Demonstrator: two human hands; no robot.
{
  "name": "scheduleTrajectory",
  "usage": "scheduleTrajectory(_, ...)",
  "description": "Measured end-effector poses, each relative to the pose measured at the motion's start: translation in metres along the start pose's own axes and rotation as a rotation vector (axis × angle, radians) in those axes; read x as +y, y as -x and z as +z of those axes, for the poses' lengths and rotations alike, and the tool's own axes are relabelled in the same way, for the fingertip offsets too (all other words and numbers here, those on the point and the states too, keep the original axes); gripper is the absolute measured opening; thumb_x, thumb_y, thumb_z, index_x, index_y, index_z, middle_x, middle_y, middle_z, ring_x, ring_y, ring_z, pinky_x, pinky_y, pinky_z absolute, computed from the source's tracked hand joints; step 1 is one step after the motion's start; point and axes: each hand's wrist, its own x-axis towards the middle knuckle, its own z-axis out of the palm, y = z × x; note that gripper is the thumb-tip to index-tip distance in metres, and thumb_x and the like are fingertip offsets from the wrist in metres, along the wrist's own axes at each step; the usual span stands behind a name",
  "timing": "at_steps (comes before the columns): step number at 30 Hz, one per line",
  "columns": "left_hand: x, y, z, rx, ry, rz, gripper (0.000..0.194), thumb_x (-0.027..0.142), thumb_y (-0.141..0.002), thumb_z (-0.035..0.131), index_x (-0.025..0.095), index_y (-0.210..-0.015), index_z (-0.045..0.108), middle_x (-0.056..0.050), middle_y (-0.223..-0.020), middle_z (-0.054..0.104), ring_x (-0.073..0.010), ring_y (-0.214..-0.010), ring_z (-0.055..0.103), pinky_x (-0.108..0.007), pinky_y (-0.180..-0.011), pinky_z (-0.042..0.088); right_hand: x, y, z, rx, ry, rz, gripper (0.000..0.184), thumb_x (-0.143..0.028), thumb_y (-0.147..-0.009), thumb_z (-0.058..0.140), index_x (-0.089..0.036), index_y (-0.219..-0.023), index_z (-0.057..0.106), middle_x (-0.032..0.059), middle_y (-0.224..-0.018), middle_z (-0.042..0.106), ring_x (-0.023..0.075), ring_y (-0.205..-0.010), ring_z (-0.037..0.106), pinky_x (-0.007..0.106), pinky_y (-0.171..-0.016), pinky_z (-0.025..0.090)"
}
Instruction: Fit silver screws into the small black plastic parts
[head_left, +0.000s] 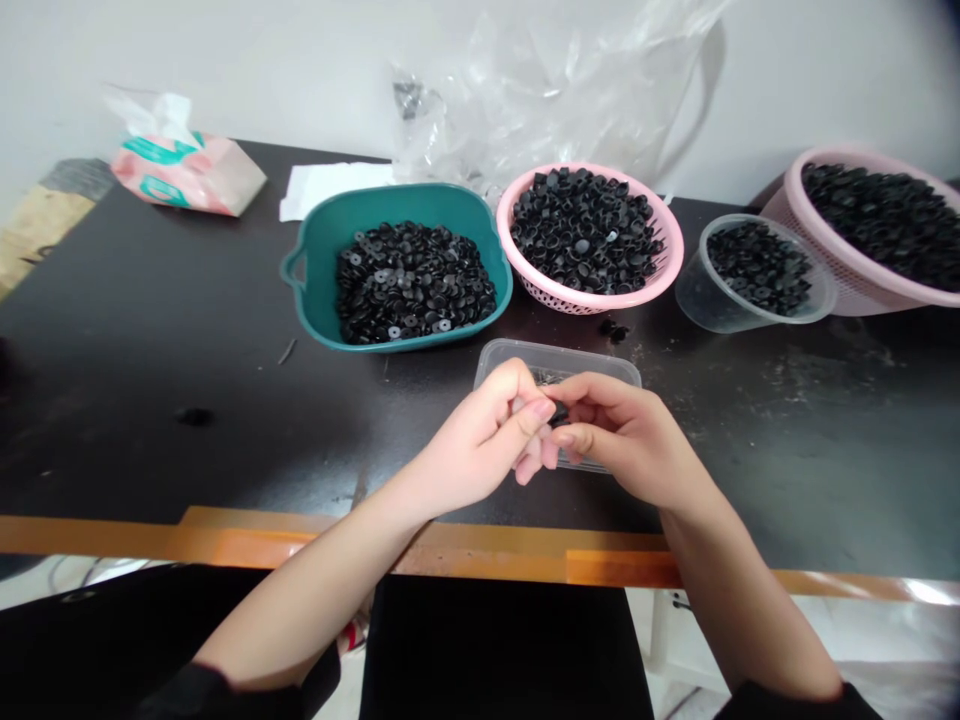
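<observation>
A small black plastic part [558,414] is pinched between my two hands, its exact shape mostly covered by fingers. My left hand [499,425] is closed, thumb pressed against the part's left side. From the right, my right hand [626,430] grips the same part between thumb and fingertips. Both hands are above a clear rectangular plastic container [495,352], which holds thin, small metal-looking pieces and is partly hidden by them.
Behind the hands stand a teal basin [311,300] of black discs, a pink basket [637,295] of black caps, a clear tub [697,290] and another pink basket [817,240] of black parts. A tissue pack [187,175] lies back left. Orange tape [487,550] lines the table's front edge.
</observation>
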Motion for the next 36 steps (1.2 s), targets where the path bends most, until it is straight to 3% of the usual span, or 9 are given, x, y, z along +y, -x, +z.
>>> scheduleTrajectory(6, -0.004, 0.003, 0.002, 0.016, -0.253, 0.027, 0.023, 0.036, -0.107, 0.038, 0.019, -0.091, 0.040, 0.004, -0.065, 0.058, -0.0063, -0.051, 0.054, -0.020, -0.059, 0.045, -0.001, -0.001, -0.004, 0.033, 0.064, 0.048, 0.023, -0.032, -0.080, 0.079, -0.014, -0.090, 0.068, 0.0013, -0.066, 0.070, 0.0119, -0.055, 0.065, 0.021, -0.052, 0.054)
scheduleTrajectory(17, 0.000, 0.004, -0.002, -0.029, -0.547, -0.066, 0.027, 0.040, -0.107, 0.030, 0.020, -0.092, 0.038, 0.003, -0.072, 0.059, -0.0078, -0.056, 0.054, -0.020, -0.056, 0.040, 0.002, 0.000, -0.007, 0.010, 0.121, 0.134, 0.026, -0.033, -0.079, 0.080, -0.015, -0.079, 0.062, 0.0021, -0.068, 0.071, 0.0098, -0.050, 0.061, 0.019, -0.049, 0.048)
scheduleTrajectory(24, 0.002, 0.001, -0.004, -0.043, -0.541, -0.086, 0.028, 0.042, -0.107, 0.028, 0.020, -0.093, 0.036, 0.001, -0.074, 0.059, -0.0086, -0.058, 0.054, -0.022, -0.057, 0.042, 0.005, 0.000, -0.003, 0.049, 0.164, 0.063, 0.028, -0.033, -0.082, 0.078, -0.016, -0.076, 0.055, 0.0005, -0.065, 0.069, 0.0098, -0.049, 0.061, 0.019, -0.048, 0.047)
scheduleTrajectory(30, -0.005, 0.003, -0.001, 0.026, -0.477, -0.031, 0.023, 0.038, -0.108, 0.031, 0.020, -0.094, 0.037, 0.005, -0.072, 0.057, -0.0058, -0.055, 0.050, -0.018, -0.055, 0.039, 0.010, 0.000, 0.000, 0.049, 0.219, -0.087, 0.019, -0.027, -0.087, 0.073, -0.017, -0.079, 0.059, -0.0012, -0.068, 0.069, 0.0078, -0.053, 0.061, 0.016, -0.050, 0.046)
scheduleTrajectory(36, -0.002, 0.001, -0.004, -0.011, -0.531, -0.034, 0.022, 0.035, -0.108, 0.029, 0.020, -0.094, 0.037, 0.004, -0.070, 0.058, -0.0065, -0.055, 0.051, -0.018, -0.054, 0.041, 0.014, 0.000, 0.002, 0.071, 0.170, -0.048, 0.022, -0.026, -0.087, 0.072, -0.017, -0.077, 0.055, -0.0021, -0.066, 0.069, 0.0075, -0.050, 0.060, 0.016, -0.050, 0.047)
